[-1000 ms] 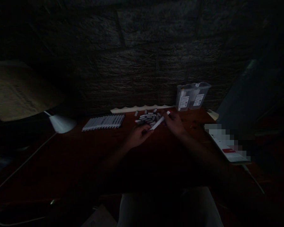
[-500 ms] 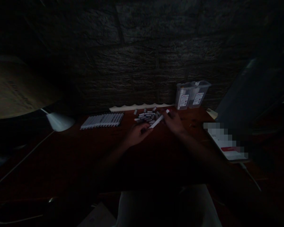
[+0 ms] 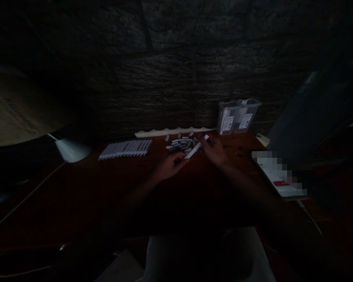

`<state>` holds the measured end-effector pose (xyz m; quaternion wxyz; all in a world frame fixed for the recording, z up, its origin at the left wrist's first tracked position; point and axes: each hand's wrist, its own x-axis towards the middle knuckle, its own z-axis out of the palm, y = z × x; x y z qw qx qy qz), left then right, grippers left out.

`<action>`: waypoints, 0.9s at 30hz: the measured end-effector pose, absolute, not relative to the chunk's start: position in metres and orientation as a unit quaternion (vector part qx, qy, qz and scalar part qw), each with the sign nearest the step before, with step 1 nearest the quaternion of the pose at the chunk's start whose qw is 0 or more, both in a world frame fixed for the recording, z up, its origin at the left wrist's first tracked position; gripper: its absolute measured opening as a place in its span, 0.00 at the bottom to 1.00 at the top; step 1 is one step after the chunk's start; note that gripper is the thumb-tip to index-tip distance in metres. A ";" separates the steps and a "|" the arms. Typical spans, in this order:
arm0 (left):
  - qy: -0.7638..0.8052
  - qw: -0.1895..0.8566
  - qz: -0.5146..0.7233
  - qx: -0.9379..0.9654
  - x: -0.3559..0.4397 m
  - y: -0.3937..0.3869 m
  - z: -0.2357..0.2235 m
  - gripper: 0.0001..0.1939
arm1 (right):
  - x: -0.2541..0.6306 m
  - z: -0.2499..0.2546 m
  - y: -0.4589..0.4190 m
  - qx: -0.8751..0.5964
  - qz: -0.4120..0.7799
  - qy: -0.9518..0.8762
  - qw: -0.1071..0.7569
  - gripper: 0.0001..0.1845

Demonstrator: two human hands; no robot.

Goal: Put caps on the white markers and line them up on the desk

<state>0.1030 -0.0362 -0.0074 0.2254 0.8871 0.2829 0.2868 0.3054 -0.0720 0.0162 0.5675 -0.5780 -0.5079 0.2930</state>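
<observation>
A white marker (image 3: 195,149) with a red end is held slantwise between my two hands. My left hand (image 3: 170,163) is closed on its lower end, fingers curled. At the upper end, my right hand (image 3: 214,149) grips near the red part. Just behind the marker lies a loose heap of marker caps (image 3: 181,142), grey with some coloured ends; my right fingers partly hide it. To the left, a row of white markers (image 3: 126,148) lies side by side on the wooden table (image 3: 117,184). The scene is very dark, so finer details are lost.
Two clear plastic boxes (image 3: 238,116) with labels stand at the back right. A pale wavy-edged strip (image 3: 173,132) runs along the wall. A lamp base (image 3: 73,150) stands at left, a tablet with a cable (image 3: 279,178) at right. The stone wall (image 3: 170,70) closes off the back.
Both hands keep their hold on the marker, nearly in the same place. The whole view has shifted very slightly; the heap and the row look unchanged.
</observation>
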 end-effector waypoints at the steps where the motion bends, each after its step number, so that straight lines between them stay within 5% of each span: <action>1: 0.283 0.225 0.286 0.887 0.103 -0.036 -0.007 0.12 | 0.305 0.017 -0.072 -0.579 0.291 -0.507 0.568 0.28; 27: 0.296 0.222 0.282 0.885 0.103 -0.035 -0.009 0.12 | 0.304 0.020 -0.075 -0.580 0.286 -0.516 0.561 0.25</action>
